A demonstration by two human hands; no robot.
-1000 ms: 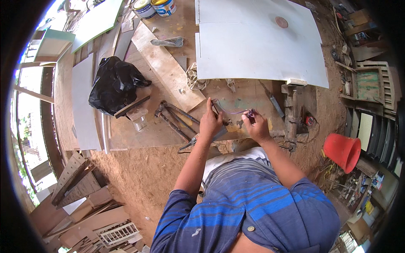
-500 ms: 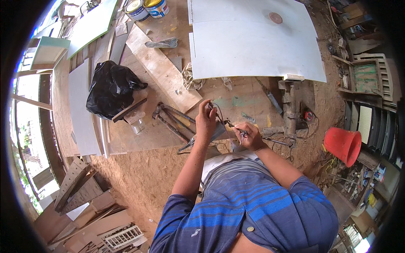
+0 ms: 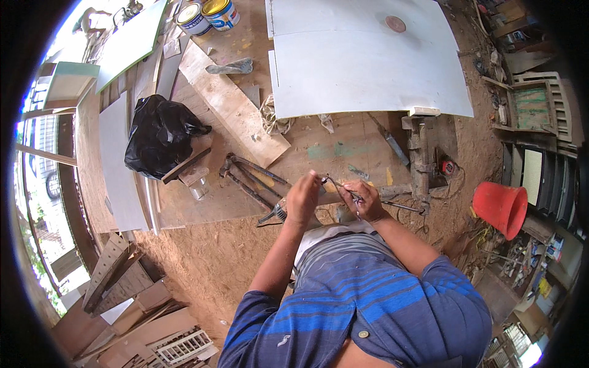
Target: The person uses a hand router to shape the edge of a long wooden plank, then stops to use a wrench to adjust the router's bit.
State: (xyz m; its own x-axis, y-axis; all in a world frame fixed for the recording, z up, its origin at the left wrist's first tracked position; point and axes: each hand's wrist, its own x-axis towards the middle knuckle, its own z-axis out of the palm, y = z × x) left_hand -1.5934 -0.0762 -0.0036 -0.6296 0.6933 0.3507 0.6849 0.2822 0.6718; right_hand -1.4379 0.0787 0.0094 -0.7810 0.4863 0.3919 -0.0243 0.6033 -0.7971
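My left hand [image 3: 303, 197] is above the bench's near edge, its fingers pinched on one end of a thin, dark, cord-like piece [image 3: 336, 183]. The other end runs into my right hand [image 3: 365, 200], whose fingers are closed around it. What exactly the piece is, I cannot make out; the fingers cover much of it. Beside my left wrist lies a dark ribbed part [image 3: 280, 211] of some tool, mostly hidden. Left of that, a rusty long-handled metal tool [image 3: 248, 178] rests on the bench.
A white board [image 3: 368, 67] covers the bench's far side. A threaded metal vise [image 3: 421, 150] stands right of my hands. At left are a black plastic bag [image 3: 162, 132], a plank [image 3: 230, 101] and paint cans [image 3: 221, 13]. A red bucket [image 3: 496, 208] sits at right.
My left hand has lowered and turned, its fingers nearer to my right hand. The dark piece between the hands now shows a shorter span. My right hand has shifted slightly.
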